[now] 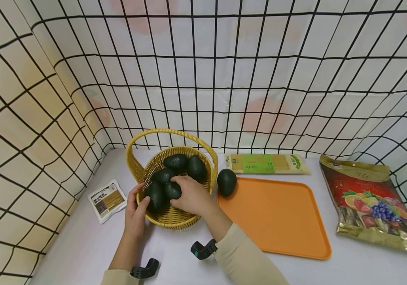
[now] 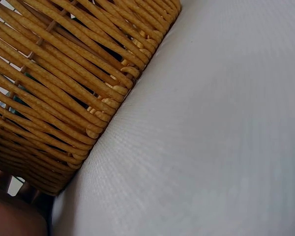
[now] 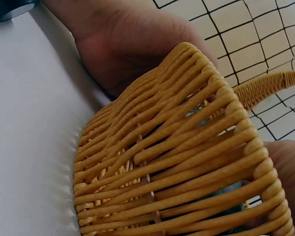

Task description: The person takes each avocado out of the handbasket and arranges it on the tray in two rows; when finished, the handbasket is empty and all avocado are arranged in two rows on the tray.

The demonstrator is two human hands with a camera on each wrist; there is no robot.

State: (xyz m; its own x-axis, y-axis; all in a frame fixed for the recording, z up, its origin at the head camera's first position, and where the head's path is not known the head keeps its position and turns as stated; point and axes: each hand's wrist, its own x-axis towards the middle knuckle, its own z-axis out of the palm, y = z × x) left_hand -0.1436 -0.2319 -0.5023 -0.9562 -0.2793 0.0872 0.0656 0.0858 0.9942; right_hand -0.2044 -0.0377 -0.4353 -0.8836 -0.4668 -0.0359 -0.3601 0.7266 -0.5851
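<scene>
A woven yellow basket (image 1: 175, 222) with an arched handle holds several dark green avocados (image 1: 176, 161). My right hand (image 1: 189, 196) reaches down into it, fingers curled round one avocado (image 1: 172, 190). At the basket's left rim my left hand (image 1: 137, 208) grips, thumb over the edge beside another avocado (image 1: 156, 196). A single avocado (image 1: 226, 182) lies on the near-left corner of an orange tray (image 1: 281, 221). The left wrist view shows only the basket's wall (image 2: 54, 98) and the table. In the right wrist view, the basket wall (image 3: 177, 162) fills the frame with my left hand (image 3: 132, 44) behind it.
A green noodle packet (image 1: 265, 163) lies behind the tray. A large fruit-print bag (image 1: 370, 202) sits at the right, and a small white sachet (image 1: 107, 199) at the left of the basket. Checked cloth walls close the back and left sides.
</scene>
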